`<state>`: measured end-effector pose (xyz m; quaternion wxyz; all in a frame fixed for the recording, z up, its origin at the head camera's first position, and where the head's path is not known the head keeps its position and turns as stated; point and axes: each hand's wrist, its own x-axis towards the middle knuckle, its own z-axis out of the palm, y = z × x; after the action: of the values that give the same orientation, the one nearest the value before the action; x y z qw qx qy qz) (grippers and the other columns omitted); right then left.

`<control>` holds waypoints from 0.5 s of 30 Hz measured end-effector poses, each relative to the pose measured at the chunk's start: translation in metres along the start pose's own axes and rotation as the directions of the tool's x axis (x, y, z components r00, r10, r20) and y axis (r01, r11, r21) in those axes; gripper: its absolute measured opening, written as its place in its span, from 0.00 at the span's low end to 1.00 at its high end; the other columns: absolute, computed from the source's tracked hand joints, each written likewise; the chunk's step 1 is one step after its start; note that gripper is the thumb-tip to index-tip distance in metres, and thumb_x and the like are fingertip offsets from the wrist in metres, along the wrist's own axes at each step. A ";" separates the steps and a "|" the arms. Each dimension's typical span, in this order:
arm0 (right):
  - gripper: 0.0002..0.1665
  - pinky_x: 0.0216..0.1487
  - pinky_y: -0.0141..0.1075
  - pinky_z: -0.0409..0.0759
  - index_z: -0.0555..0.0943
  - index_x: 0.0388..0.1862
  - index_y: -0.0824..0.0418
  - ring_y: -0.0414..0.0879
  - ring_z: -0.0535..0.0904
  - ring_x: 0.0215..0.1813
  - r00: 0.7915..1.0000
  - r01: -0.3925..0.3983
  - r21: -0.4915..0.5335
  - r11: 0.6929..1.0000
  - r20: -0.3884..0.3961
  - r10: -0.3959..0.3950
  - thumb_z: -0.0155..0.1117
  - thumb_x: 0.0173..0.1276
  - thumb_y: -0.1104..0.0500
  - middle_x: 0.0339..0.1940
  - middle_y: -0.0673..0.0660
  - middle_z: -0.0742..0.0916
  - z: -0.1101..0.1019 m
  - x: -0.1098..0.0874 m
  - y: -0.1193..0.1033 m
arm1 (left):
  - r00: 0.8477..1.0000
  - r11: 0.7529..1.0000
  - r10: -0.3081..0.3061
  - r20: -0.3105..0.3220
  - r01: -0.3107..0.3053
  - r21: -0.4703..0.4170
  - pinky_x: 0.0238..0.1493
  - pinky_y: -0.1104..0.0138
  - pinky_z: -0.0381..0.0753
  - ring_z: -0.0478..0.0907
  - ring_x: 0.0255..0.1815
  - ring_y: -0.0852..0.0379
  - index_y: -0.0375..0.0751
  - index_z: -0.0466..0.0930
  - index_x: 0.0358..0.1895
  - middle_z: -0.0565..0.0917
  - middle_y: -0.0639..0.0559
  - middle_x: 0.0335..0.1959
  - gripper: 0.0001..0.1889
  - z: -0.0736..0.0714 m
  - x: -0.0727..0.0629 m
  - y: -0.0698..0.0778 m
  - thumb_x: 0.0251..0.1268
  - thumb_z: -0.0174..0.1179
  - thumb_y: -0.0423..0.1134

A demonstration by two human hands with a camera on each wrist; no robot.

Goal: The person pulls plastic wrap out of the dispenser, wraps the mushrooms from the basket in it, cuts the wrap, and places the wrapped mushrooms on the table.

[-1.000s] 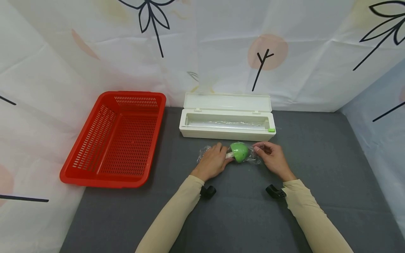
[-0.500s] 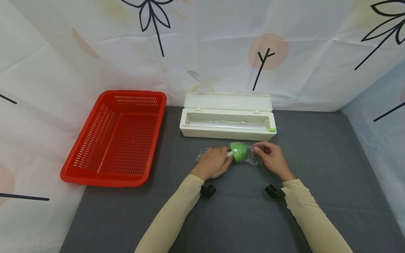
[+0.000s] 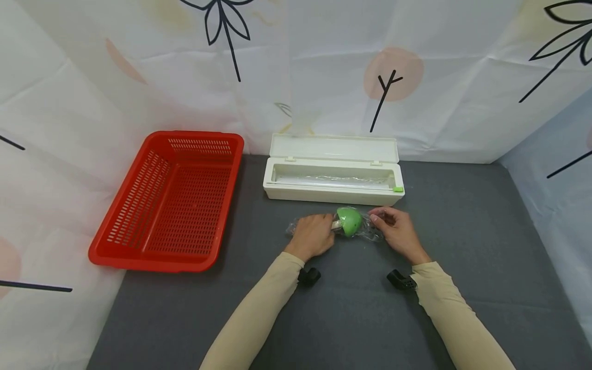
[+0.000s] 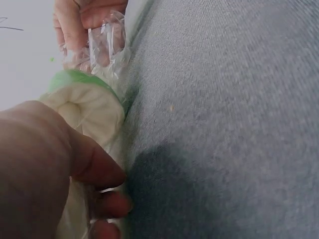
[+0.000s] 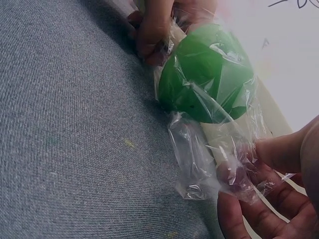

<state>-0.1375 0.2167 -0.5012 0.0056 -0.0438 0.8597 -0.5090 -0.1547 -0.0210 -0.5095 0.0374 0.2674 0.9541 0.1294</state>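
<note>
A green-capped mushroom with a pale stem lies on its side on the dark cloth, wrapped in clear cling film. My left hand is curled round the stem end and the film there, hiding most of the stem. In the left wrist view the cap's cream underside faces my thumb. At the cap side, my right hand pinches the loose, crumpled cling film between thumb and fingers. In the right wrist view the film stretches over the green cap.
Just behind the hands stands a white cling film dispenser, its lid raised and a film roll inside. A red perforated basket is at the left. White patterned fabric rises behind and at both sides of the grey cloth.
My left hand's fingers have curled in more over the stem end, and its wrist has shifted slightly right. The right hand has hardly moved.
</note>
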 end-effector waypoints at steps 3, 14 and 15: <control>0.12 0.39 0.24 0.75 0.83 0.51 0.74 0.38 0.81 0.39 1.000 0.003 0.001 1.000 -0.006 -0.003 0.62 0.75 0.66 0.43 0.68 0.87 0.000 0.000 0.002 | 1.000 1.000 -0.004 -0.012 0.005 0.020 0.37 0.59 0.83 0.82 0.39 0.53 0.40 0.84 0.48 0.85 0.49 0.41 0.10 -0.002 -0.002 -0.002 0.66 0.62 0.37; 0.12 0.39 0.24 0.75 0.83 0.50 0.74 0.36 0.80 0.39 1.000 0.019 -0.009 1.000 -0.005 -0.019 0.62 0.75 0.66 0.42 0.68 0.87 0.001 -0.001 0.003 | 0.960 0.981 -0.171 -0.222 0.186 0.051 0.59 0.48 0.70 0.71 0.58 0.41 0.43 0.81 0.58 0.75 0.41 0.54 0.28 0.000 -0.026 -0.014 0.60 0.72 0.56; 0.12 0.39 0.24 0.75 0.83 0.50 0.74 0.36 0.80 0.38 1.000 0.019 -0.006 1.000 -0.004 -0.019 0.62 0.75 0.66 0.42 0.67 0.87 0.000 -0.001 0.002 | 0.949 0.973 -0.215 -0.230 0.228 0.028 0.57 0.49 0.71 0.71 0.57 0.41 0.42 0.80 0.59 0.74 0.40 0.54 0.31 -0.001 -0.028 -0.014 0.59 0.73 0.57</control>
<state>-0.1369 0.2176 -0.5036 -0.0012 -0.0509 0.8608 -0.5063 -0.1375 -0.0472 -0.5125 -0.0640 0.1432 0.9793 0.1278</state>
